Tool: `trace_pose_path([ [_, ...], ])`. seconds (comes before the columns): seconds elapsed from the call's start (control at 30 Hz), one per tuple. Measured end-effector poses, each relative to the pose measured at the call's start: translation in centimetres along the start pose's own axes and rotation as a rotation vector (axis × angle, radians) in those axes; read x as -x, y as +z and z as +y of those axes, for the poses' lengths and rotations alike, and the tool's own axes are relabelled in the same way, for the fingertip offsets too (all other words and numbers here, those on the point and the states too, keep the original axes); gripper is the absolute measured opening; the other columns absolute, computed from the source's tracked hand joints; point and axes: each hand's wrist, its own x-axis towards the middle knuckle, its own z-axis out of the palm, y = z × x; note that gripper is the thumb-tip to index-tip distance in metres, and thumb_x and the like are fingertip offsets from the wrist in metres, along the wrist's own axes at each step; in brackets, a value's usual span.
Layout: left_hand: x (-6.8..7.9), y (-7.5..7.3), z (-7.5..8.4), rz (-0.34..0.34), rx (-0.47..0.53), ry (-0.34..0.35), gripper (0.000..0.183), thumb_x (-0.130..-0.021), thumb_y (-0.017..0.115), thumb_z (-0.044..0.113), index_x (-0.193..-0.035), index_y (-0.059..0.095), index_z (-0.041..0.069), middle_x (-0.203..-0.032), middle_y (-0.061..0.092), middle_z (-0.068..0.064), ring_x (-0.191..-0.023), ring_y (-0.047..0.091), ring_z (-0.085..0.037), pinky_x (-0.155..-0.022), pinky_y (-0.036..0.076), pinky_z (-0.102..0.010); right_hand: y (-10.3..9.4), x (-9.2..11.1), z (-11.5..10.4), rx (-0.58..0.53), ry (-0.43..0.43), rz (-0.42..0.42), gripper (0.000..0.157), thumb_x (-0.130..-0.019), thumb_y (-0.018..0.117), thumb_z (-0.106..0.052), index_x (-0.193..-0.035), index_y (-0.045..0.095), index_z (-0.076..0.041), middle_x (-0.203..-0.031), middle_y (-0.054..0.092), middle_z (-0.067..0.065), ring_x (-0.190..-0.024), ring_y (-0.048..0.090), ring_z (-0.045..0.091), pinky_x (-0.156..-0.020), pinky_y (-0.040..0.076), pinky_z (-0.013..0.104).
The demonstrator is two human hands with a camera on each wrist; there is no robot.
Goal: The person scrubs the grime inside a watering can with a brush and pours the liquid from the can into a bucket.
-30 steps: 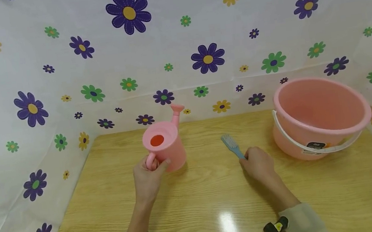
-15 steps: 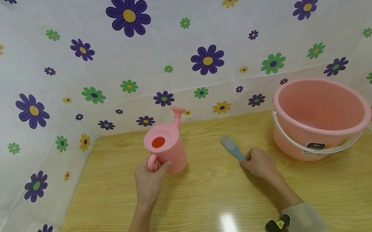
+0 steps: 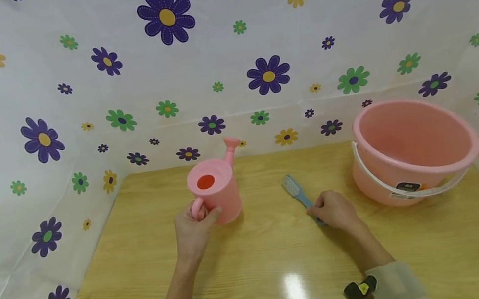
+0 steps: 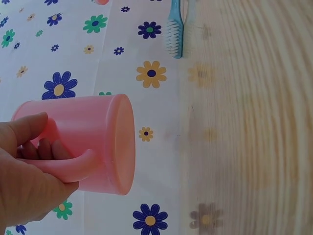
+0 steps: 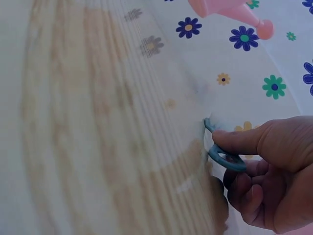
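My left hand [image 3: 193,236] grips the handle of a pink watering can [image 3: 227,197], fingers curled through the loop and thumb on its side. In the left wrist view the can's base [image 4: 126,144] shows apart from the tabletop. To the right, my right hand [image 3: 335,210] pinches the handle of a blue brush [image 3: 302,196] between thumb and fingers. Its pale bristles [image 4: 172,36] face upward, and the brush head points away to the left. A looped handle end [image 5: 227,160] pokes out beneath the thumb in the right wrist view. Whether the brush touches the table, I cannot tell.
A large pink bucket [image 3: 366,174] with a white bail handle [image 3: 386,187] stands to the right of my right hand. The wooden table [image 3: 253,271] meets a white flower-print cloth [image 3: 218,38] at the back and sides.
The brush head has shifted slightly left and the handle end now shows below the right hand, which has moved slightly rightward. The watering can has moved a little right in the left hand.
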Motion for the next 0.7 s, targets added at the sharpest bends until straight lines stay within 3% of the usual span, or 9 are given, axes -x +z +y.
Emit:
trace_pose_path([
  [0.27, 0.23, 0.04, 0.07, 0.003, 0.009, 0.011, 0.03, -0.083, 0.078, 0.001, -0.075, 0.049, 0.0, -0.062, 0.031, -0.001, -0.057, 0.031, -0.009, -0.052, 0.027, -0.022, 0.41, 0.17, 0.25, -0.047, -0.104, 0.045, 0.018, -0.09, 0.068, -0.017, -0.076, 0.061, -0.007, -0.063, 0.051, -0.002, -0.059, 0.047, 0.013, -0.053, 0.036, 0.028],
  [0.7, 0.17, 0.45, -0.09, 0.017, 0.037, -0.032, 0.031, -0.082, 0.077, 0.001, -0.072, 0.048, 0.003, -0.06, 0.03, 0.003, -0.055, 0.03, -0.008, -0.05, 0.025, -0.022, -0.22, 0.17, 0.32, -0.187, -0.107, 0.075, 0.016, -0.096, 0.061, -0.012, -0.086, 0.062, 0.001, -0.068, 0.052, 0.002, -0.059, 0.045, 0.013, -0.05, 0.036, 0.025],
])
